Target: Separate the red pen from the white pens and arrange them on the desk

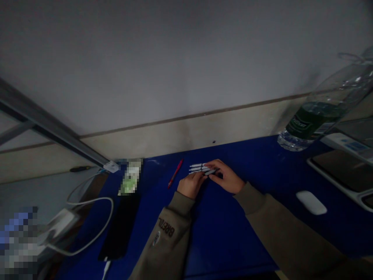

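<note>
Several white pens (198,165) lie side by side on the blue table, pointing left. Just in front of them, a pen with a grey grip (210,172) is between the fingertips of both hands. My left hand (190,186) is closed at its left end, fingers pinched together. My right hand (227,178) comes in from the right, with thumb and fingers closed about the other end and some fingers over the white pens. Part of the pens is hidden under the fingers. A red pen (175,173) lies apart, left of my left hand.
A black phone (120,227) with a white cable (106,268) lies at the left. At the right are a white mouse (311,202), a tablet-like device (344,169) and a large clear bottle (313,116) with a green label. A wall (186,136) borders the table's back.
</note>
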`<state>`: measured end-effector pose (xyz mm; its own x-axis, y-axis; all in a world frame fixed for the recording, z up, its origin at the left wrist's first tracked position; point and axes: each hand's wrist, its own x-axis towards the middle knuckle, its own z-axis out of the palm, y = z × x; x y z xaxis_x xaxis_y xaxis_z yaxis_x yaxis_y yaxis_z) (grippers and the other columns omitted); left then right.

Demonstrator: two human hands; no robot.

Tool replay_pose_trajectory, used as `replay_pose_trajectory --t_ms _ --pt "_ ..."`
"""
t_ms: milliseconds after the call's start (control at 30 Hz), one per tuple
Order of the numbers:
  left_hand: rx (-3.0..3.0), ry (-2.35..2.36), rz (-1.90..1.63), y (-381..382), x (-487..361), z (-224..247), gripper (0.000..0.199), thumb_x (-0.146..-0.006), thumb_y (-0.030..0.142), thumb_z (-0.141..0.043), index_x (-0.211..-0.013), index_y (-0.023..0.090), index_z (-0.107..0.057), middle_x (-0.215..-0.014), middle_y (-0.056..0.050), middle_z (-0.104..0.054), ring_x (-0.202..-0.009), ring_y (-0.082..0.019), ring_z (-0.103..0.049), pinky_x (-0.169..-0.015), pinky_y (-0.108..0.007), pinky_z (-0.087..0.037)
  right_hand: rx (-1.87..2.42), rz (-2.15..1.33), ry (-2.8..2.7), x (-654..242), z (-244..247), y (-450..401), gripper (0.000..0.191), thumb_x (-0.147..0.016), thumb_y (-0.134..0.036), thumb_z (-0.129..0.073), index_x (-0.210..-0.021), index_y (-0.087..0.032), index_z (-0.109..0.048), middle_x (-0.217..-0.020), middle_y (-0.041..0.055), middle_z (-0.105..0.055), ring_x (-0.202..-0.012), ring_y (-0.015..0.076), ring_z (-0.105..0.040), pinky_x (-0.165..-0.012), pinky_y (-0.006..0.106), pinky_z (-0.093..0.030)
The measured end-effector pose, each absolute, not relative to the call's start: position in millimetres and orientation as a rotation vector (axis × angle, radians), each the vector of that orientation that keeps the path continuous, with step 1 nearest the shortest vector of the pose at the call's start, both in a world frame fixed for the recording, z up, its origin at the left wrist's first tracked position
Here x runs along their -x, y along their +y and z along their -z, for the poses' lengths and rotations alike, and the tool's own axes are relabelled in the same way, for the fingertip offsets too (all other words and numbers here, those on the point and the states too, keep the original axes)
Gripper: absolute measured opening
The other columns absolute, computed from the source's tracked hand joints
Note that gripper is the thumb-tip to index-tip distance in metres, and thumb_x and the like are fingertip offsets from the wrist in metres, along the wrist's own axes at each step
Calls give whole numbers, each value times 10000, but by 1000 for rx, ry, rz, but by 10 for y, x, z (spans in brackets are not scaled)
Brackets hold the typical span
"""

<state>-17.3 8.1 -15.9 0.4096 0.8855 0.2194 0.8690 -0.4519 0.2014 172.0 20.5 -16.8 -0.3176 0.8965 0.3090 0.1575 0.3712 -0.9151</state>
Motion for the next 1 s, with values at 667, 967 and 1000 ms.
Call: replay_pose_trajectory --t_ms 667,967,1000 --pt "-2438 1852 -477 2 98 -36 384 -912 528 -411 -835 197 -589 -741 -43 -667 -658 -178 -640 -531 -252 -417 885 -1380 -1096 -1724 183 308 276 -756 -417 -683 -860 -162 -659 -633 -11 -515 -579 114 -437 -568 273 -371" --pt "-2361 2063 -496 0 75 -56 511 -910 571 -369 -695 193 -638 -611 -48 -654 -573 -175 -630 -487 -243 -341 890 -1339 -1071 -1765 121 310 326 -841 -474 -565 -904 -162 -636 -645 0 -510 -583 127 -459 -574 289 -387" --pt "-2361 2057 -502 1 76 -55 508 -915 561 -366 -697 192 -637 -613 -48 -654 -572 -174 -629 -486 -241 -337 938 -1265 -1094 -1797 119 322 341 -865 -483 -525 -912 -162 -628 -633 -2 -505 -580 130 -461 -576 288 -388"
